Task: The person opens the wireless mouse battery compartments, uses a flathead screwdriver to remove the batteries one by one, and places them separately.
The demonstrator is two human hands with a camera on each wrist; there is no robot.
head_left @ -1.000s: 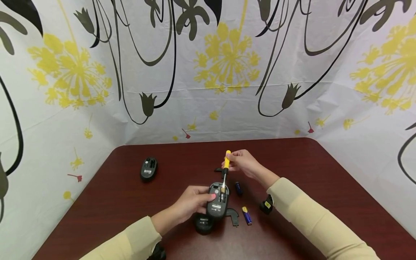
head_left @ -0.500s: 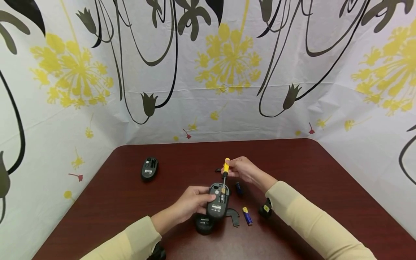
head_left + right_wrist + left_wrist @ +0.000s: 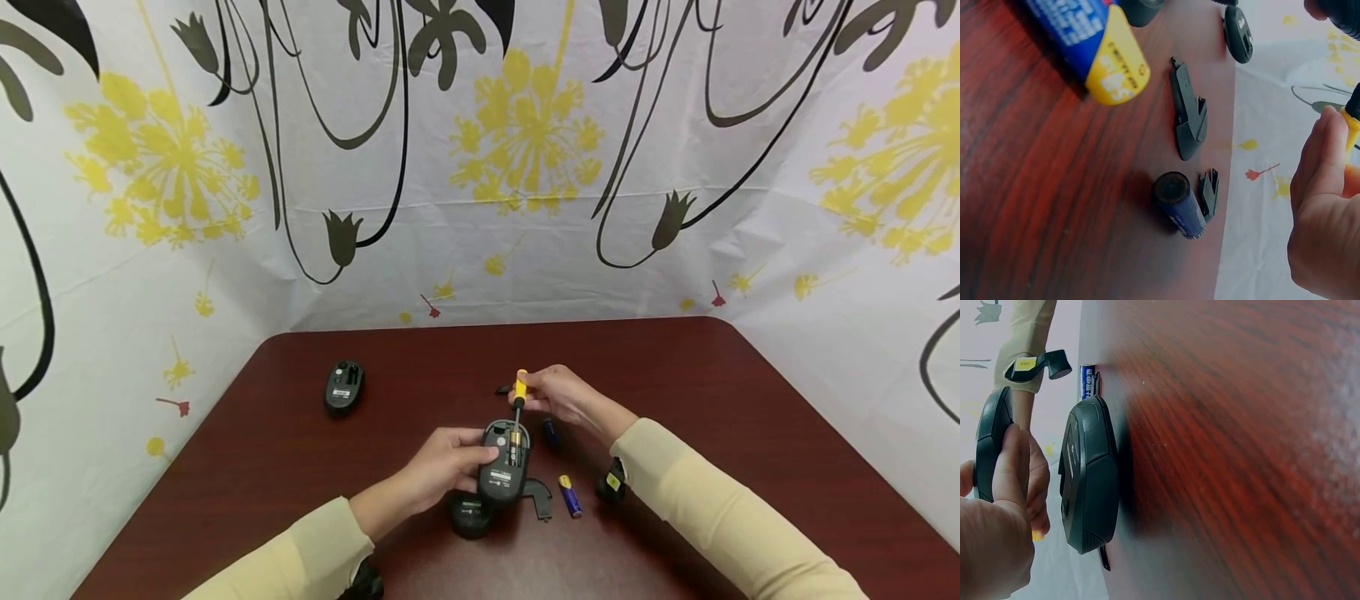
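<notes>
In the head view my left hand (image 3: 446, 462) grips a dark computer mouse (image 3: 501, 483), underside up, thumb on its face. Its battery compartment is uncovered, and a battery (image 3: 515, 451) shows inside. My right hand (image 3: 566, 394) pinches the yellow handle of a screwdriver (image 3: 521, 392); the shaft points down to the far end of that battery. Whether the tip touches it, I cannot tell. Below the held mouse, a second mouse (image 3: 1091, 475) lies on the table, partly hidden in the head view. The left wrist view shows the held mouse (image 3: 990, 447) raised above the table.
A third mouse (image 3: 344, 389) lies underside up at the back left. Right of the held mouse are a battery cover (image 3: 537, 497), a blue-and-yellow battery (image 3: 570, 497) and a dark blue battery (image 3: 551, 434). Another small cover (image 3: 1209, 192) lies near the dark blue battery.
My right hand has come down slightly, and the screwdriver handle has dropped and stands more upright. More of the battery shows in the compartment. My left hand and the mouse have hardly moved.
</notes>
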